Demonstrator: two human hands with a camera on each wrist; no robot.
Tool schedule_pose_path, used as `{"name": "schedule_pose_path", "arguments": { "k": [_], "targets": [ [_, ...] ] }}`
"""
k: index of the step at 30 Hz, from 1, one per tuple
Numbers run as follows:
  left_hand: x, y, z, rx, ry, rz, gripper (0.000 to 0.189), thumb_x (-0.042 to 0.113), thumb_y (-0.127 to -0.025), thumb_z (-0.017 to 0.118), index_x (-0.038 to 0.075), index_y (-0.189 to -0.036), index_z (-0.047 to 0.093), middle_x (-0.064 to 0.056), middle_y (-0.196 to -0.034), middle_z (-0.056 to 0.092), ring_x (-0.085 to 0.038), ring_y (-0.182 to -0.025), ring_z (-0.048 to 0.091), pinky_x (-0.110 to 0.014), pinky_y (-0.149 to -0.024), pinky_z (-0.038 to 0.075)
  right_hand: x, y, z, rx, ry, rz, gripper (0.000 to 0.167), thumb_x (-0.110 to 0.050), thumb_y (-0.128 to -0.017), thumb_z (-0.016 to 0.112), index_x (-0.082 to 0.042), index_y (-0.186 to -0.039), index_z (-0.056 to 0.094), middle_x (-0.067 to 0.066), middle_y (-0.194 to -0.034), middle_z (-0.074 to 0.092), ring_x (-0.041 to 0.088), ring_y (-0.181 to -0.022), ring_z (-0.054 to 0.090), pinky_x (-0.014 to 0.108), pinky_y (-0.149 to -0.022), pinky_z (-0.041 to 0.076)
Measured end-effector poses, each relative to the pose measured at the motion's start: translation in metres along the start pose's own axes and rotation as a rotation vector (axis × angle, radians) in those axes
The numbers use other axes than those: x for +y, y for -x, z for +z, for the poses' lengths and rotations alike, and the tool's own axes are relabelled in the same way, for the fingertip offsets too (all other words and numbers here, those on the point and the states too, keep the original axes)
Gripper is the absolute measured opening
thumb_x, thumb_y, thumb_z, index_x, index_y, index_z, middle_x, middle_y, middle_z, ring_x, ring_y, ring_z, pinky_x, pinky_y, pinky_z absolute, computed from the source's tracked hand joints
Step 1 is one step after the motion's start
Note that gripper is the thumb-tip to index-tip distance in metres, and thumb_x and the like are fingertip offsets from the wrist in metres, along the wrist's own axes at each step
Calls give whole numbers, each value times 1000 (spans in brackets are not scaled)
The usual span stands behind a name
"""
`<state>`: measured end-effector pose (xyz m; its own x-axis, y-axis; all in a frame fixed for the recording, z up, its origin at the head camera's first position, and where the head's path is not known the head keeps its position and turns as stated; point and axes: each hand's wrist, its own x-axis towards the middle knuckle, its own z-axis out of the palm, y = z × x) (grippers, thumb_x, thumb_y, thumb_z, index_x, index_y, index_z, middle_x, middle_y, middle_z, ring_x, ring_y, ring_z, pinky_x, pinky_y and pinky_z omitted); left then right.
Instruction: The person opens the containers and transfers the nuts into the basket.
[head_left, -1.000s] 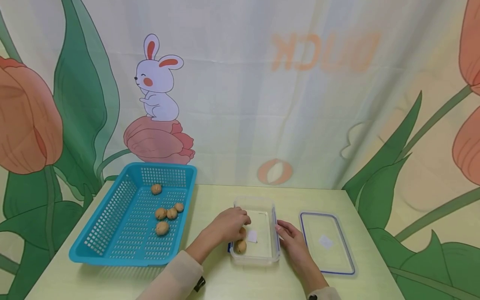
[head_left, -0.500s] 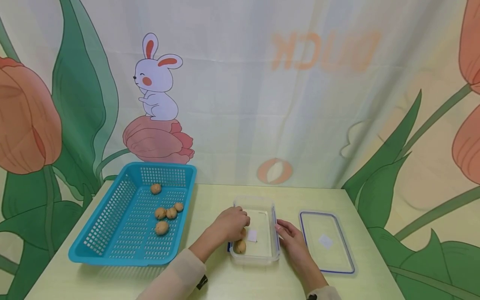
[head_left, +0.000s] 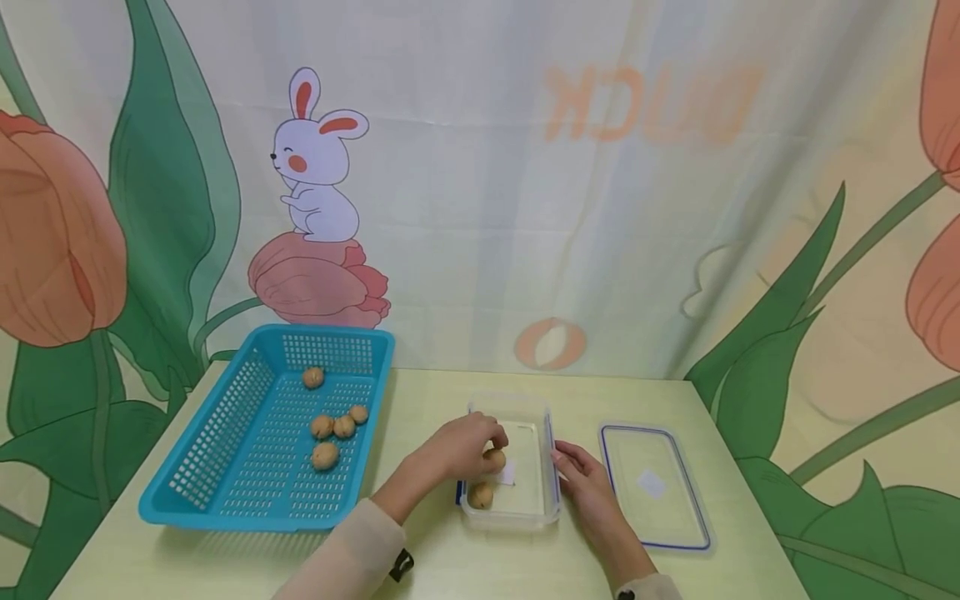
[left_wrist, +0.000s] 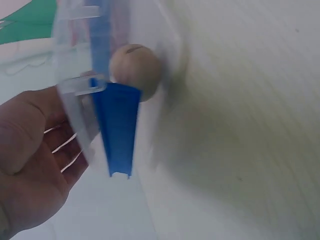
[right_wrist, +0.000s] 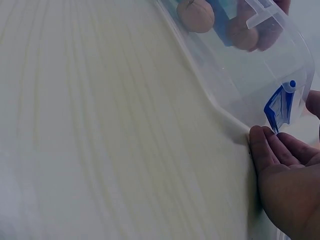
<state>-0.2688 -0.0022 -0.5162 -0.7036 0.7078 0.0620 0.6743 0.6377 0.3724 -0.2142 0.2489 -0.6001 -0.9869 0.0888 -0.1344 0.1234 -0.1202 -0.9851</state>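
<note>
My left hand [head_left: 465, 447] reaches over the left side of a clear plastic box [head_left: 517, 518] and pinches a walnut [head_left: 494, 459] inside it. Another walnut [head_left: 482, 496] lies in the box's near left corner. The left wrist view shows that corner walnut [left_wrist: 136, 70] through the wall, beside a blue latch flap [left_wrist: 119, 130], with the left hand [left_wrist: 35, 140] partly behind the box. On the opposite side, my right hand [head_left: 588, 487] touches the outer wall with its fingers. In the right wrist view its fingertips [right_wrist: 257, 134] lie right at the box's lower edge, below another blue latch [right_wrist: 281, 106].
A blue perforated basket [head_left: 258, 523] stands on the left of the table [head_left: 442, 567] with several walnuts [head_left: 325, 456] in it. To the right lies a clear lid [head_left: 678, 525] with a blue seal. A printed curtain [head_left: 465, 208] hangs behind the table.
The pinched walnut has shifted a little to the right in my left hand and shows more fully now. My right hand has stayed at the box's side.
</note>
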Motion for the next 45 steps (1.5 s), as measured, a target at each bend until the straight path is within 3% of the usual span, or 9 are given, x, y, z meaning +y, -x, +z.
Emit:
{"name": "schedule_pose_path", "arguments": {
  "k": [4,9,13,18,26,34,45],
  "targets": [
    [5,4,-12,0,158,-5,29,21,-99,76,7,-124,74,-2,-120,72,-21,-113,68,-34,-99,56,0,0,0,0,-3,0,55,-27,-105,70,5,-147,54,24,-148,58,28,-134,57,28,-99,55],
    [13,14,-34,21,265,7,31,23,-98,80,9,-124,72,-2,-119,71,-17,-106,71,-30,-92,59,-1,0,0,-3,-5,-3,56,-27,-105,70,5,-148,53,25,-149,57,29,-136,55,29,-101,55],
    [16,23,-50,58,309,30,30,19,-98,79,7,-124,71,-3,-118,68,-18,-104,70,-35,-89,61,-1,0,-1,-6,5,-3,57,-29,-104,71,4,-147,54,24,-149,57,29,-136,55,28,-101,55],
    [12,35,-65,94,290,33,33,15,-97,79,3,-127,69,-4,-118,67,-18,-102,68,-34,-87,61,-1,0,0,-4,11,-2,57,-29,-104,71,4,-147,54,24,-149,58,28,-135,56,27,-100,55],
    [-5,54,-78,175,269,4,33,15,-95,82,5,-125,71,-1,-114,67,-20,-106,69,-37,-91,61,3,1,0,6,25,-7,57,-30,-104,71,4,-146,55,24,-145,60,24,-129,60,28,-98,56],
    [-27,74,-89,281,394,-24,35,10,-93,83,2,-125,71,-6,-117,69,-27,-108,71,-45,-95,61,7,0,-1,0,55,-21,58,-32,-104,71,4,-146,56,25,-145,60,24,-129,61,30,-100,56],
    [-52,101,-103,354,349,-138,39,14,-92,85,5,-127,71,-6,-122,71,-26,-111,70,-44,-96,61,1,-1,0,-5,14,-3,57,-30,-105,70,4,-147,54,24,-148,58,28,-135,57,29,-101,55]
  ]
}}
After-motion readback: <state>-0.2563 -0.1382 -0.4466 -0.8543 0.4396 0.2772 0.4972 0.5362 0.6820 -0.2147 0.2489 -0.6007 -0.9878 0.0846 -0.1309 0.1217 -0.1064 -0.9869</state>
